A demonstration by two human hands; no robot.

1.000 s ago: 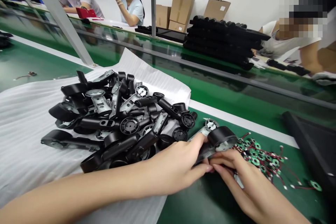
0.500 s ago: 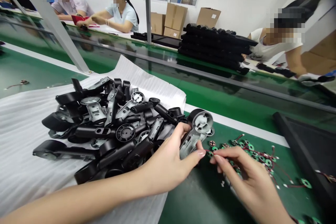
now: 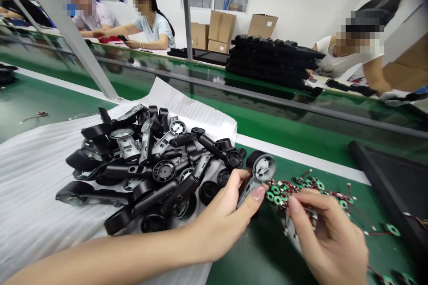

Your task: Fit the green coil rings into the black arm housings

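While the left hand (image 3: 230,213) grasps a black arm piece (image 3: 259,173) between thumb and fingers, the piece stands tilted just above the green worktop (image 3: 264,254), with its round head uppermost and the grey inside facing the camera. It is held at the right edge of a pile of black parts (image 3: 150,164), which lies heaped on a white foam sheet (image 3: 30,196) spread over the near left of the worktop. Just right of the held piece lies a scatter of small green discs (image 3: 302,185) joined by thin red wires. The right hand (image 3: 327,236) hovers at the near side of that scatter, its fingers curled inward toward the thumb; I cannot tell whether they pinch a wire or are simply closed on nothing.

Along the right edge runs a flat black tray (image 3: 394,178). Beyond a glossy green belt (image 3: 301,120), on the far side, sits a stack of black trays (image 3: 274,60), with cardboard boxes (image 3: 220,26) behind it. A slanted metal post (image 3: 73,40) rises at the far left. A person in white (image 3: 347,60) leans over the far right, and two more people (image 3: 154,26) sit at the far left.
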